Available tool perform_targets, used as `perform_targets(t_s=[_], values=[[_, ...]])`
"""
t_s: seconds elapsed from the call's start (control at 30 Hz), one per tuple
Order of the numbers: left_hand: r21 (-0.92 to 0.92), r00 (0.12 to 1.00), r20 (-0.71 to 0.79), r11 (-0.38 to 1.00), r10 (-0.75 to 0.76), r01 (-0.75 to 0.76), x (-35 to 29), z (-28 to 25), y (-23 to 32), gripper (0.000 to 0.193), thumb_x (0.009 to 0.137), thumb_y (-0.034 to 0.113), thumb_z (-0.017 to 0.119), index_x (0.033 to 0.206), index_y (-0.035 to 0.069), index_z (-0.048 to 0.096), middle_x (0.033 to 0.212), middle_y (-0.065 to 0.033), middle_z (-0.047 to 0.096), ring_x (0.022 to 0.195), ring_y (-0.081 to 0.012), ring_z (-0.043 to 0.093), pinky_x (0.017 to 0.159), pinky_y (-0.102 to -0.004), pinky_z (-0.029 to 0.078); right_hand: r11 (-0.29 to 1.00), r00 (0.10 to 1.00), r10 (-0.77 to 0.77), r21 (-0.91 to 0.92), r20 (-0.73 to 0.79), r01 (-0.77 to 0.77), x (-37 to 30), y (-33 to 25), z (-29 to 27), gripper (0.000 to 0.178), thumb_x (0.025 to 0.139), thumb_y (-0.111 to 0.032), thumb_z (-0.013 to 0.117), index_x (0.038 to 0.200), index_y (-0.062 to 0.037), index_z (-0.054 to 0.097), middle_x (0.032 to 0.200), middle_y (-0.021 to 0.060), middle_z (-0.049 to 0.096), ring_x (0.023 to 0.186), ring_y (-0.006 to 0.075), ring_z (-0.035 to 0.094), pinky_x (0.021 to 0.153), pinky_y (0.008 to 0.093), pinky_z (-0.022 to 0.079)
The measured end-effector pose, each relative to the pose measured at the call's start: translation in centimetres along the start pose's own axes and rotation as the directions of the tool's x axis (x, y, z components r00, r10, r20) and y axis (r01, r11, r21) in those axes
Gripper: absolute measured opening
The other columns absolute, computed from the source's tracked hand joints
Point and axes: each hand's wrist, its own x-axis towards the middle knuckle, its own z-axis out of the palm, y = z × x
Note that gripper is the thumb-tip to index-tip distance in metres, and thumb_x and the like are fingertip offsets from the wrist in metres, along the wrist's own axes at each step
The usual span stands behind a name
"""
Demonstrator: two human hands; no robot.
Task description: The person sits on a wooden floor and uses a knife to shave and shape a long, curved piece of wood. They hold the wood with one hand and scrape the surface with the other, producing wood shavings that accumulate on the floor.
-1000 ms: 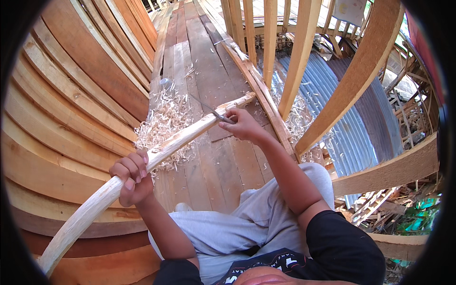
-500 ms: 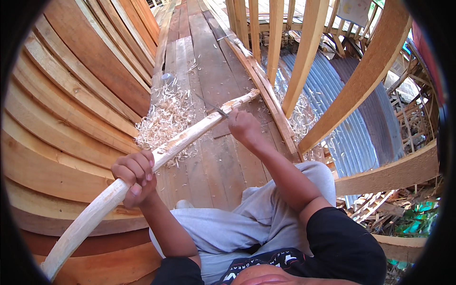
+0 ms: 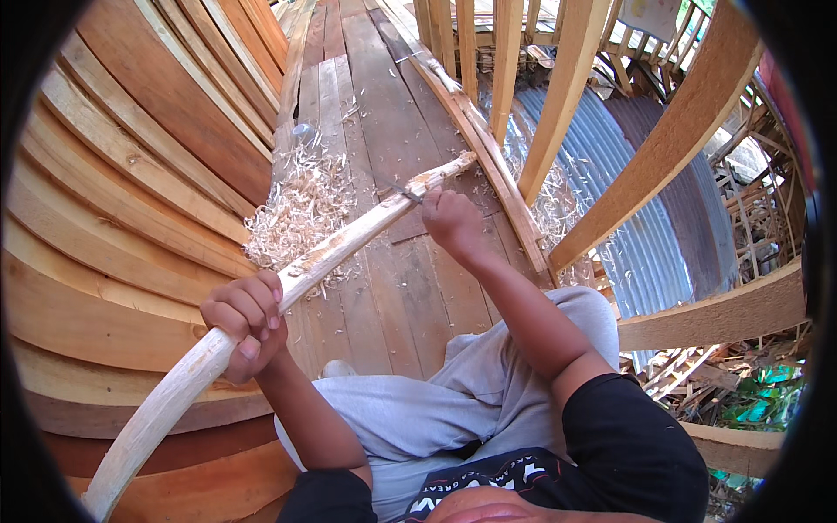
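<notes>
A long, pale, peeled wooden pole (image 3: pixel 343 249) runs slantwise from the lower left up toward the railing, its far end near a wooden rail. My left hand (image 3: pixel 247 326) is wrapped round it at about mid-length. Further up, my right hand (image 3: pixel 452 221) is closed on a knife (image 3: pixel 402 189); the handle is hidden in my fist. The narrow dark blade lies across the pole, touching it near the far end. Brownish, rough patches mark the pole's surface there.
Curly wood shavings (image 3: pixel 301 213) lie heaped on the plank floor (image 3: pixel 384 301), with a small round pale object (image 3: pixel 302 131) behind. Wooden boards (image 3: pixel 113 235) wall the left side. Upright railing slats (image 3: pixel 567 96) stand right, beyond them corrugated metal sheets (image 3: pixel 602 166) lower down.
My right hand and the knife have shifted slightly up and to the right along the pole. The pole's far end appears slightly higher; my left hand keeps its grip.
</notes>
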Motion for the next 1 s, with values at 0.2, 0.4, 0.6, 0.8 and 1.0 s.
perform_targets(t_s=[0.2,0.4,0.6,0.8,1.0], values=[[0.010,0.997,0.072,1.000,-0.005,0.005,0.1,-0.5,0.5,0.024,0.059,0.011,0.066,0.055,0.013,0.042,0.049,0.0003,0.048,0.047,-0.0145,0.049,0.057,-0.0308,0.040,1.000,0.962,0.020,-0.015,0.273,-0.017,-2.1,-4.2,-2.8,0.058,0.097,-0.033,0.028,0.078,0.0032,0.069,0.082,0.0294,0.065,0.082,0.0464,0.064,0.081,0.0554,0.049],[-0.004,0.999,0.048,1.000,-0.012,0.012,0.4,-0.1,0.3,0.022,0.058,0.009,0.064,0.055,0.012,0.042,0.050,-0.0002,0.049,0.048,-0.0149,0.050,0.057,-0.0305,0.041,0.963,0.955,0.234,0.092,0.184,-0.254,2.2,2.7,-0.4,0.056,0.096,-0.035,0.030,0.088,0.0062,0.067,0.093,0.0316,0.064,0.095,0.0472,0.062,0.089,0.0523,0.047],[-0.009,0.986,0.166,1.000,-0.002,0.003,0.2,-1.3,0.6,0.018,0.056,0.008,0.062,0.055,0.012,0.044,0.051,-0.0001,0.049,0.048,-0.0153,0.050,0.057,-0.0306,0.042,0.997,0.949,0.028,0.054,0.313,-0.047,-2.2,-4.7,-3.0,0.057,0.096,-0.034,0.029,0.085,0.0065,0.067,0.087,0.0302,0.065,0.088,0.0477,0.063,0.086,0.0531,0.048],[-0.012,0.974,0.226,1.000,-0.025,0.029,0.6,-0.5,0.7,0.016,0.056,0.007,0.064,0.054,0.011,0.049,0.051,-0.0002,0.052,0.047,-0.0154,0.052,0.057,-0.0303,0.044,0.963,0.952,0.270,-0.064,0.141,-0.263,3.5,4.3,0.3,0.049,0.093,-0.031,0.033,0.092,0.0039,0.068,0.096,0.0273,0.066,0.094,0.0420,0.064,0.086,0.0513,0.048],[-0.049,0.915,0.401,0.997,-0.038,0.063,1.9,-0.2,0.8,0.016,0.056,0.007,0.068,0.053,0.010,0.052,0.049,0.0000,0.054,0.047,-0.0157,0.055,0.060,-0.0316,0.047,0.985,0.942,0.173,-0.042,0.287,-0.168,2.7,3.2,-1.7,0.053,0.095,-0.031,0.030,0.099,0.0061,0.067,0.102,0.0286,0.065,0.100,0.0434,0.062,0.093,0.0506,0.045]])
